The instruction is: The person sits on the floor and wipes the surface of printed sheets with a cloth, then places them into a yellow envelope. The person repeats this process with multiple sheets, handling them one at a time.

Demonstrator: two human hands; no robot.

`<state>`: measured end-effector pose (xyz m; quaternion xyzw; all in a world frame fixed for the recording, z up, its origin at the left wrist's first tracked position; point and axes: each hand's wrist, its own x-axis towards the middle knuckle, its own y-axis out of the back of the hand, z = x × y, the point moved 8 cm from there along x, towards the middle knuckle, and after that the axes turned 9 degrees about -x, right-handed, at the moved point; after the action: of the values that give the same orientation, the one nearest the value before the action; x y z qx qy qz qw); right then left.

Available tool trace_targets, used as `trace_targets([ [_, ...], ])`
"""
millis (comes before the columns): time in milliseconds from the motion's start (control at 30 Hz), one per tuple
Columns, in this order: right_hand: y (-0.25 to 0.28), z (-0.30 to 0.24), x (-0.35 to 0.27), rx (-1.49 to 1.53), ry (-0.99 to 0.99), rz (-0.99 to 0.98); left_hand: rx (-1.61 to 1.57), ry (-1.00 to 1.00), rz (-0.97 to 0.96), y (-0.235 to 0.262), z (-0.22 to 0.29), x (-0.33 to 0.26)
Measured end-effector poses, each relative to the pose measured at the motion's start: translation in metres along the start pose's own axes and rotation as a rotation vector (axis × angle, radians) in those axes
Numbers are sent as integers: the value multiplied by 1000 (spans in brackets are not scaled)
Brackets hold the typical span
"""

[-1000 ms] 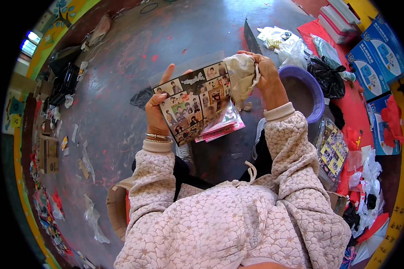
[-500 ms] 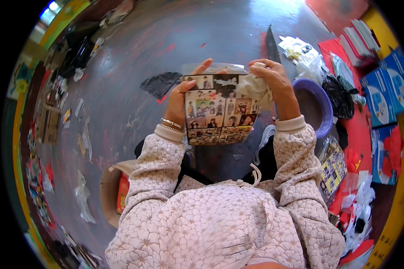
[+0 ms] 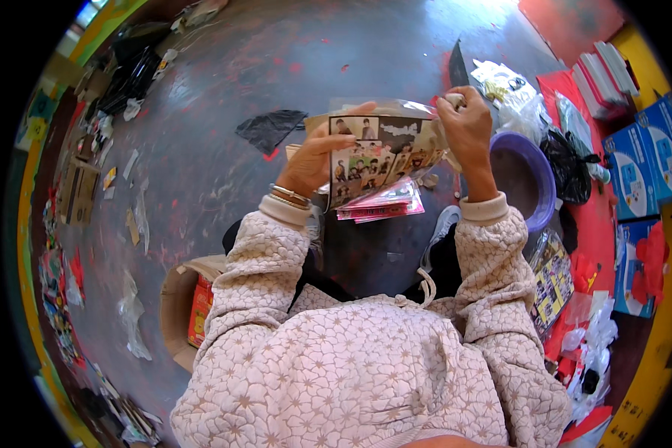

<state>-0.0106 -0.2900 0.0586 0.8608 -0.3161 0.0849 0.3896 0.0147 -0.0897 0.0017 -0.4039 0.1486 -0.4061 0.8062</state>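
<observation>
A flat sheet printed with many small pictures of people is held up in front of me, tilted, with clear plastic showing along its far edge. My left hand grips its left side, thumb on the printed face and fingers behind. At the sheet's far right corner, my right hand is closed in a fist, with a pale wad, apparently cloth, peeking out between the fingers. Whether this hand also pinches the plastic is hard to tell. Beneath the sheet, between my feet, lies a stack of pink printed sheets, partly covered.
A purple basin stands by my right arm, a black plastic bag beside it. Black plastic lies on the floor ahead. An open cardboard box sits at my left. Blue boxes line the right side.
The printed sheet has tilted and lifted, uncovering the pink stack. My left hand has shifted right. My right hand has closed into a fist, and the pale cloth hanging from it is now mostly hidden.
</observation>
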Motion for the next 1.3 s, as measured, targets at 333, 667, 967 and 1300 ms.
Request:
trace_targets([
  [333, -12, -40, -16, -139, 248, -49, 1747, -393, 87, -50, 40, 15],
  [667, -23, 1, 5, -456, 139, 122, 953, 35, 76, -19, -11, 24],
  [967, -10, -58, -25, 34, 281, 95, 616, 14, 238, -4, -14, 21],
  [1300, -26, 50, 23, -192, -64, 65, 473, -71, 233, 4, 5, 9],
])
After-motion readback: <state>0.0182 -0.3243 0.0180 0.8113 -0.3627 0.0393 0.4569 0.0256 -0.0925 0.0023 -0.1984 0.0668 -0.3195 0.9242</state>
